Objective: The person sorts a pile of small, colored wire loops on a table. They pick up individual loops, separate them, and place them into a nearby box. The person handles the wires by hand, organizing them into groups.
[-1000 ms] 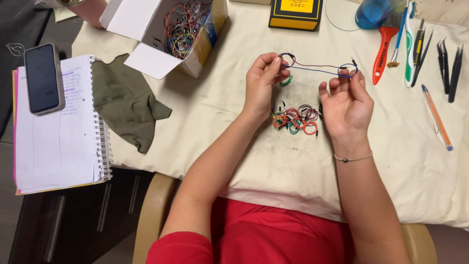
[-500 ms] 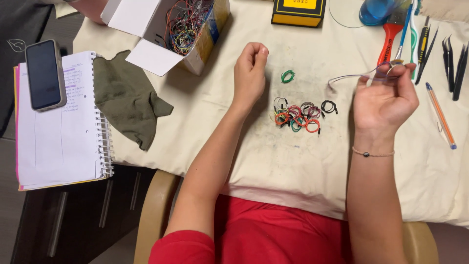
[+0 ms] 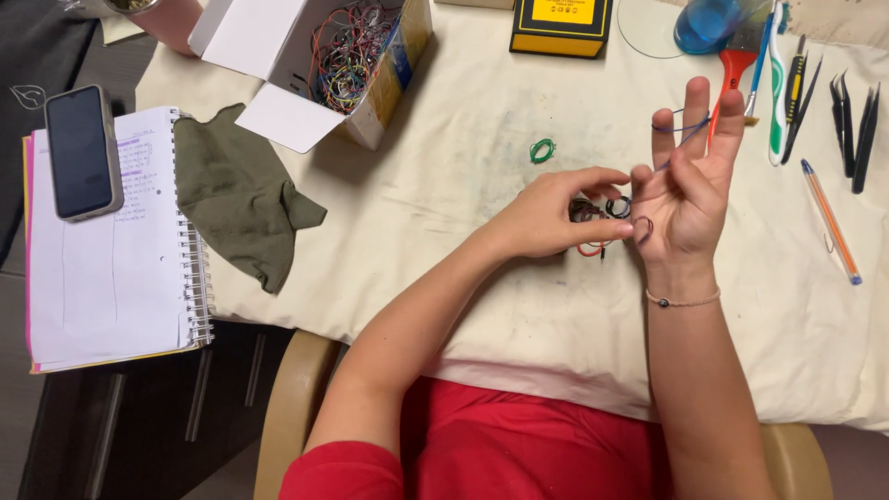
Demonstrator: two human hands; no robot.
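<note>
My right hand (image 3: 690, 181) is raised palm-up over the cloth-covered table (image 3: 482, 306), fingers spread, with a thin blue wire (image 3: 681, 125) looped around the index and middle fingers. My left hand (image 3: 546, 213) pinches the wire's other end at the base of the right palm. Under both hands lies a small pile of coiled wire rings (image 3: 593, 218), red, black and other colours. A single green wire coil (image 3: 542, 150) lies apart, farther up the cloth.
An open white box of tangled coloured wires (image 3: 347, 51) stands at the back. A green rag (image 3: 236, 190), a spiral notebook (image 3: 111, 268) with a phone (image 3: 81, 153) on it lie left. Tweezers, a pen (image 3: 831, 220), brushes and a yellow device (image 3: 560, 23) lie right and back.
My right hand came back toward the pile and opened its fingers with the wire wound on them. My left hand moved right from the green coil to pinch the wire.
</note>
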